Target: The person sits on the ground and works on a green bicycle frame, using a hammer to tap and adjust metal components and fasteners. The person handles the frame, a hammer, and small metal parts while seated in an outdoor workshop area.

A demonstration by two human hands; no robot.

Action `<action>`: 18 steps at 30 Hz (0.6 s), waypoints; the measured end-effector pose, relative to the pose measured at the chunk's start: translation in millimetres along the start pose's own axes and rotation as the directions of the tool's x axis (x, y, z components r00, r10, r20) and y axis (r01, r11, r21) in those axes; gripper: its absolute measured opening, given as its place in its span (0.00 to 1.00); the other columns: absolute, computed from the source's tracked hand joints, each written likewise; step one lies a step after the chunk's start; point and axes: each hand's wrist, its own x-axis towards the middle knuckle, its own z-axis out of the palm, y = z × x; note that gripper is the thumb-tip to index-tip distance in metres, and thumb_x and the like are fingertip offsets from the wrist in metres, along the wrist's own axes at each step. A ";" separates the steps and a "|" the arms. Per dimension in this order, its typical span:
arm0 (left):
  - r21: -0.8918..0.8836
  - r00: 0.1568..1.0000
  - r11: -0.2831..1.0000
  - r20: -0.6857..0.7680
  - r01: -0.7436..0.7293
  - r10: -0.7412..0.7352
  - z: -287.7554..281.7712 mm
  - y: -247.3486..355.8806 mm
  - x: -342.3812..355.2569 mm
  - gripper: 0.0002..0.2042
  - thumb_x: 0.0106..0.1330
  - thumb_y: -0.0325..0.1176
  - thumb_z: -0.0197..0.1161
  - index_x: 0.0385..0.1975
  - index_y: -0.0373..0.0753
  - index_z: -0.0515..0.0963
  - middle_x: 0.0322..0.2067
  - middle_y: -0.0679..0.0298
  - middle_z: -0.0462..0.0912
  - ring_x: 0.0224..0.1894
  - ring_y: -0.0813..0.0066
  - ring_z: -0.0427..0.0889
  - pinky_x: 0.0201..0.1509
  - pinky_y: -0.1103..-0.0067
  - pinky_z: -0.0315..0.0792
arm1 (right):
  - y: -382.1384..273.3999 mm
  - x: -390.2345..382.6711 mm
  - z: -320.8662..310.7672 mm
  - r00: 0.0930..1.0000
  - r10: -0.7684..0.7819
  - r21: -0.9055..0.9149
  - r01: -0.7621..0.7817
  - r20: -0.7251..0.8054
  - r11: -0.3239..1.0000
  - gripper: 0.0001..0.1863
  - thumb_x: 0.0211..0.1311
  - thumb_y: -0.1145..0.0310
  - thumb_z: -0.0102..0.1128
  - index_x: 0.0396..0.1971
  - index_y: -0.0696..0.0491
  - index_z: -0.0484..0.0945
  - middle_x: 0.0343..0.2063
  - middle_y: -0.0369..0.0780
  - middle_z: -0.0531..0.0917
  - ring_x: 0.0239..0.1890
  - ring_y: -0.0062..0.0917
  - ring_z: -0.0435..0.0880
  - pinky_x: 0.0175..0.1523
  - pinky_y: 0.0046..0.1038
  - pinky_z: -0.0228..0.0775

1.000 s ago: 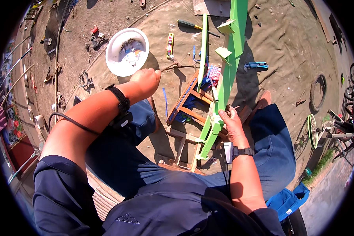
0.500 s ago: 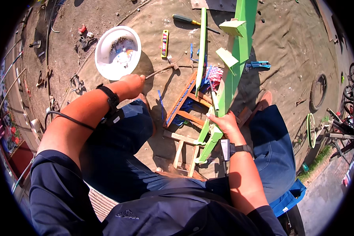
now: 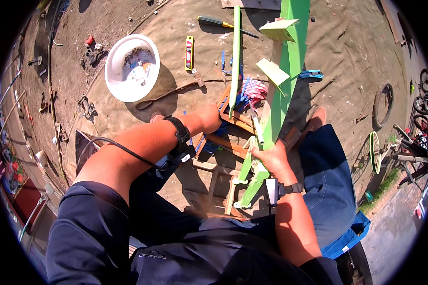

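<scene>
Operator: What lies around, and what stands in the way?

Guide: A loose green strip (image 3: 236,57) runs alongside the green beam (image 3: 283,102), just left of it, and crosses over the screwdriver (image 3: 211,20). A yellow-and-red tool (image 3: 189,52) lies further left, near the head of a hammer-like tool (image 3: 176,89). The blue cutter (image 3: 312,74) is just right of your beam, and a checked cloth (image 3: 256,90) is bunched between strip and beam. All sit over a brown ground sheet (image 3: 349,104). A tyre (image 3: 384,107) lies well apart, to the right.

Operator: Any containers?

Guide: The white bowl (image 3: 110,78), up and left of your hands, holds dark grit and pale scraps, with a bit of orange among them.

Operator: And the hands?

Guide: Your right hand (image 3: 273,156) is wrapped around the beam's near part, thumb laid over it; the beam slants from between your knees up and away. Your left hand (image 3: 209,118) is over the edge of the orange-brown wooden frame (image 3: 230,145). Its fingers are hidden, so whether it grips anything, I cannot tell.
</scene>
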 end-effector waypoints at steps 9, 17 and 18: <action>-0.234 0.993 0.965 0.006 0.120 -0.122 45.5 -21.1 10.9 0.18 0.59 0.37 0.67 0.44 0.33 0.74 0.37 0.49 0.83 0.43 0.54 0.83 0.48 0.67 0.75 | -17.6 -22.5 2.6 0.998 0.051 -0.009 -0.052 -0.021 0.999 0.17 0.47 0.71 0.71 0.37 0.60 0.78 0.29 0.37 0.83 0.30 0.19 0.80 0.38 0.26 0.74; -0.211 0.997 0.975 -0.003 0.074 -0.076 42.6 -21.7 11.3 0.20 0.55 0.39 0.70 0.42 0.32 0.77 0.37 0.46 0.83 0.42 0.52 0.83 0.48 0.67 0.76 | -25.9 -28.7 -3.0 0.999 0.042 0.021 -0.043 0.029 0.999 0.17 0.47 0.69 0.69 0.37 0.60 0.79 0.28 0.37 0.83 0.30 0.19 0.81 0.38 0.26 0.74; -0.244 0.999 0.969 0.025 0.038 -0.033 41.3 -24.1 10.3 0.19 0.53 0.39 0.70 0.40 0.33 0.79 0.36 0.47 0.84 0.41 0.53 0.84 0.47 0.68 0.77 | -28.7 -29.8 -4.0 0.999 0.041 0.026 -0.041 0.033 0.999 0.17 0.47 0.69 0.69 0.37 0.60 0.79 0.28 0.37 0.83 0.30 0.19 0.81 0.38 0.26 0.74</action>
